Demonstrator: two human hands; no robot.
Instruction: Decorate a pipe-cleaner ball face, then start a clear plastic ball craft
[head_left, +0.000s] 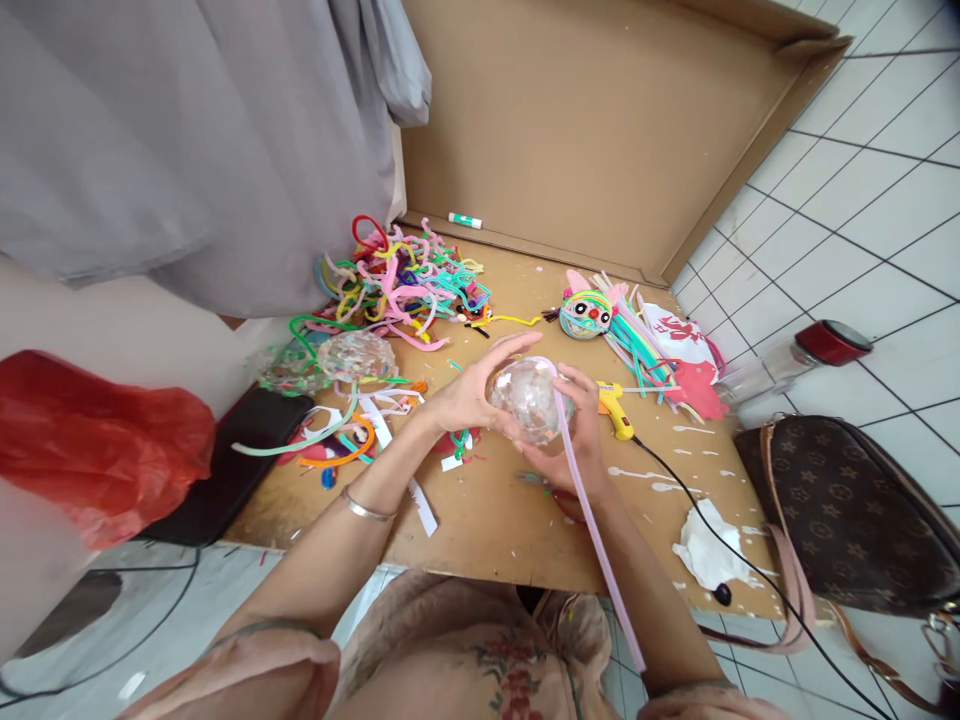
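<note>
Between both hands, above the table, is a clear plastic ball (pixel 529 403). My left hand (pixel 474 392) grips its left side, with the fingers curved over the top and the thumb in front. My right hand (pixel 579 445) closes round the right side. A lilac pipe cleaner (pixel 591 515) lies over the top of the ball, passes under my right fingers and hangs down along my right forearm. Just right of my right hand, a yellow hot glue gun (pixel 616 412) rests on the table. Whether the pipe cleaner is stuck to the ball, I cannot tell.
A heap of coloured pipe cleaners (pixel 401 280) lies at the back left, near another clear ball (pixel 358 356). A decorated face ball (pixel 586 314) sits at the back right. A brown handbag (pixel 855 510), a bottle (pixel 787 362) and crumpled tissue (pixel 712 543) line the right side. Cardboard (pixel 592 130) stands behind.
</note>
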